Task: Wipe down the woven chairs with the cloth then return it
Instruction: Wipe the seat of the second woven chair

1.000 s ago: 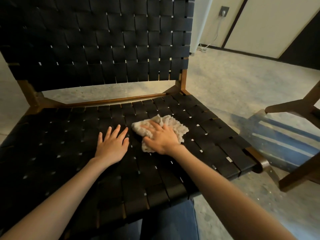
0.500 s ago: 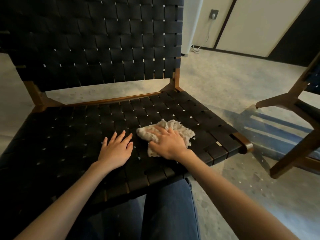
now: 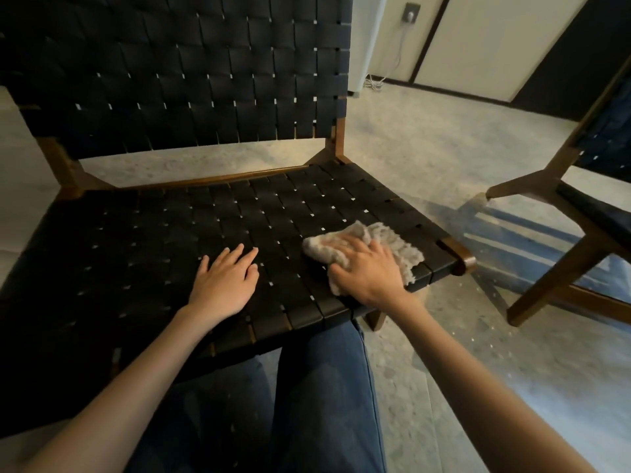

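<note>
black woven chair (image 3: 170,233) right in front, strap seat and back on a brown wood frame. the cloth (image 3: 396,245), a pale fuzzy rag, sits bunched on the seat near the front right corner, just inside the wooden corner knob. right hand (image 3: 370,273) is on top of it, fingers (image 3: 356,249) laid out over the rag and pressing it onto the straps. they look released and flat to me, not clenched round it, though that hand is a bit blurry. left hand (image 3: 227,279) lies palm down on the bare seat just left of the rag, not touching it, fingers (image 3: 239,256) straight and slightly spread, holding nothing. person's legs in blue jeans (image 3: 324,387) show under the front edge of the seat. a second chair (image 3: 532,187) with the same wood frame pokes in on the right, apart from the first one. both stand on a speckled grey floor (image 3: 426,148). there's a wall outlet (image 3: 411,12) at the back with a white cord (image 3: 397,52) hanging down.
</note>
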{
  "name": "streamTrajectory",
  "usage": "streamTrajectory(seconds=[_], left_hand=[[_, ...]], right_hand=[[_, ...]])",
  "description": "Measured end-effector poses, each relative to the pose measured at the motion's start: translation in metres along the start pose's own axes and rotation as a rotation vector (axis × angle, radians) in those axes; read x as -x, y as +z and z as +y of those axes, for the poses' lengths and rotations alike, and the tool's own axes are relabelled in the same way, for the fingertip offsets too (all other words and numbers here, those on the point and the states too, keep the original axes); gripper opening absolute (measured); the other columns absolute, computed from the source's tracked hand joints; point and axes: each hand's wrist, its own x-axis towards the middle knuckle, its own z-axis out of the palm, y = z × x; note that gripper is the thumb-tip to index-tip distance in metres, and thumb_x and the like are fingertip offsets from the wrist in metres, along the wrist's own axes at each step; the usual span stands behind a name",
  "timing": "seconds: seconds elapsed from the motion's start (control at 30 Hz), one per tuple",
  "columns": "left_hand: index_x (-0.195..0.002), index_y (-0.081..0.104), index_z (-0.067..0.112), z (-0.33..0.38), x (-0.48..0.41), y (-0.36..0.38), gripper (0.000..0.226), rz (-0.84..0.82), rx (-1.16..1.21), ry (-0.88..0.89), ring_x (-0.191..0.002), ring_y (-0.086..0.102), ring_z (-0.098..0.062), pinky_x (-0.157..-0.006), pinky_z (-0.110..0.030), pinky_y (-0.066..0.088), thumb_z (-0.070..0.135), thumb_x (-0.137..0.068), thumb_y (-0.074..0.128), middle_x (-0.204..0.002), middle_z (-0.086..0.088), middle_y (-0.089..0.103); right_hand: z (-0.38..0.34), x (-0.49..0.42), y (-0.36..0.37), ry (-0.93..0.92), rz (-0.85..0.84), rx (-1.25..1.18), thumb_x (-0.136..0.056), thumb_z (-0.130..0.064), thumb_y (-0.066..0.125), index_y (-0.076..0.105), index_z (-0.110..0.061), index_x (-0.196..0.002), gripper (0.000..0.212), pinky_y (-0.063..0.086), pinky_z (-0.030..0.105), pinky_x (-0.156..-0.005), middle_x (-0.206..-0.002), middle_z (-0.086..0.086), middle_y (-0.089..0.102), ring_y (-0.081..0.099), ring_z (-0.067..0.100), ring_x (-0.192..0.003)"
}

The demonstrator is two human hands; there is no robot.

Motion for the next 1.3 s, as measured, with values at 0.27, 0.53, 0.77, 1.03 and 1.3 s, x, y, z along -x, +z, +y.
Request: streamTrajectory(seconds=[0.27,0.53,0.77,1.03,1.3], left_hand=[[-0.149,0.026,0.027,-0.012,0.022,-0.003,0.047,0.052,0.052,0.084,-0.146,0.012,-0.015,-0.117,-0.035,0.008,0.036,-0.103,0.024,-0.157,0.003,0.019],[-0.138,0.045,0.029,-0.047,0.063,-0.016,0.04,0.217,0.069,0.048,-0.139,0.03,-0.016,-0.112,-0.036,0.027,0.036,-0.1,0.037,-0.15,0.006,0.035],[-0.135,0.051,0.025,-0.121,0.121,-0.049,0.038,0.422,-0.01,-0.146,-0.14,0.029,-0.02,-0.112,-0.037,0.027,0.029,-0.098,0.044,-0.147,0.0,0.04],[-0.139,0.046,0.016,-0.177,0.163,-0.059,0.04,0.511,0.222,-0.341,-0.13,0.041,-0.02,-0.105,-0.036,0.036,0.021,-0.101,0.035,-0.145,-0.003,0.042],[-0.149,0.024,0.028,-0.177,0.138,-0.06,0.047,0.339,0.361,-0.333,-0.14,0.026,-0.024,-0.11,-0.041,0.029,0.034,-0.103,0.03,-0.157,-0.005,0.017]], right_hand=[[0.055,0.011,-0.026,0.233,0.131,0.093,-0.091,-0.054,0.039,0.044,-0.039,-0.139,0.051,0.014,0.047,-0.114,-0.152,-0.006,0.032,0.023,0.031,-0.139],[-0.045,0.045,-0.004,0.011,0.072,-0.071,-0.08,-0.058,0.027,0.051,-0.035,-0.135,0.063,0.03,0.038,-0.103,-0.145,-0.008,0.044,0.041,0.025,-0.124],[-0.2,0.063,0.027,-0.318,-0.086,-0.265,-0.09,-0.052,0.039,0.038,-0.036,-0.142,0.055,0.032,0.041,-0.103,-0.15,-0.004,0.037,0.04,0.028,-0.126],[-0.3,0.055,0.033,-0.445,-0.223,-0.428,-0.096,-0.048,0.035,0.024,-0.036,-0.149,0.055,0.02,0.045,-0.114,-0.158,-0.004,0.018,0.021,0.03,-0.141],[-0.182,0.031,0.024,-0.262,-0.177,-0.139,-0.099,-0.042,0.037,0.036,-0.027,-0.145,0.048,0.023,0.04,-0.111,-0.156,0.003,0.024,0.021,0.025,-0.143]])
